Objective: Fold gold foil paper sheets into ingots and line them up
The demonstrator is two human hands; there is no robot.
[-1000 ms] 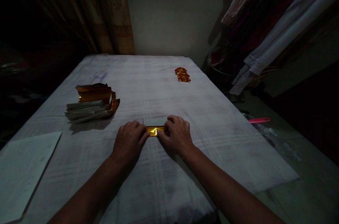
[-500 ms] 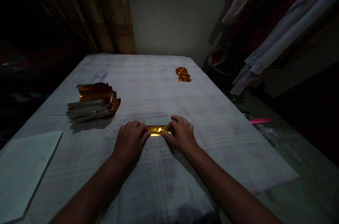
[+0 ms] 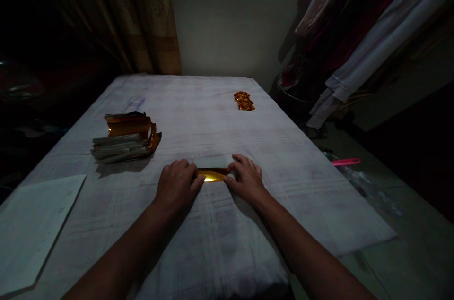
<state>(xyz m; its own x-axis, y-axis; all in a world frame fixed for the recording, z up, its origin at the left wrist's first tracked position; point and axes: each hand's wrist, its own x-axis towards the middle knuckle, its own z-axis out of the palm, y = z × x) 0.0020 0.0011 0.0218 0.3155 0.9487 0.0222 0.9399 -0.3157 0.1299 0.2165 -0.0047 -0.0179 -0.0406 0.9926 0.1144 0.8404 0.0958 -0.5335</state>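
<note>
A narrow strip of gold foil paper (image 3: 213, 175) lies between my two hands near the middle of the table, its shiny side up and a pale part of the sheet behind it. My left hand (image 3: 178, 181) pinches its left end, the thumb along the front edge. At the right end, my right hand (image 3: 246, 176) grips the foil paper between thumb and curled fingers. The fingertips partly hide both ends. To the left stands a stack of folded foil papers (image 3: 122, 146), grey on the outside and gold within.
A small cluster of folded gold pieces (image 3: 244, 101) lies at the far right of the cloth-covered table (image 3: 198, 115). White paper (image 3: 39, 224) lies at the near left. Curtains (image 3: 152, 21) hang behind, clothes (image 3: 369, 45) at right. A pink handle (image 3: 346, 161) shows beyond the right edge.
My right thumb has shifted right, toward the end of the foil paper. The gold strip now looks smoother, with a darker band along its back. The view has moved slightly.
</note>
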